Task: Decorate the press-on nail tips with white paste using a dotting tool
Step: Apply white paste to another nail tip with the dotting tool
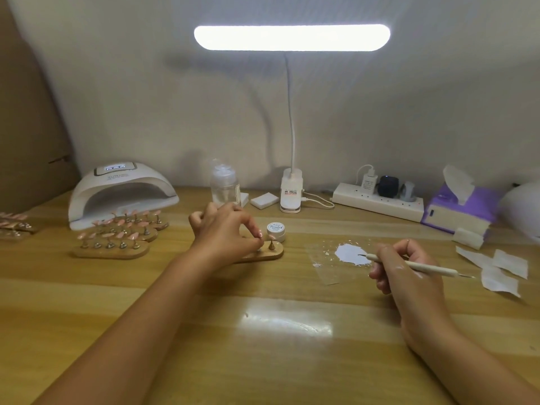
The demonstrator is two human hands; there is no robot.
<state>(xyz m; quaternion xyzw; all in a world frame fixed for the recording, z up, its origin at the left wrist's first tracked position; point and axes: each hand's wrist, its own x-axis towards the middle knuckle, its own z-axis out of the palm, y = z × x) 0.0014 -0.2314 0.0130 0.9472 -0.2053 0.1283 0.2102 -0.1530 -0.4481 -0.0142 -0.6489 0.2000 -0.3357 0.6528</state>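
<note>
In the middle of the frame the left hand (225, 229) hovers over a small wooden stand (273, 252) with a bare metal peg at its right end. Its thumb and forefinger are drawn together over the stand's pegs, but what they pinch, if anything, is too small to tell.

At the lower right, the right hand (400, 267) grips a dotting tool (432, 268) like a pen, and the tool's tip touches a patch of white paste (349, 254) spread on a clear film sheet (330, 276) on the wooden table (204, 331). A small white jar (276, 230) stands just behind the stand.

To the left, more stands carry rows of pink nail tips (122, 232) in front of a white nail lamp (122, 191). A lit desk lamp (292, 38) spans the top of the frame, and a purple tissue box (461, 209) sits at the right.
</note>
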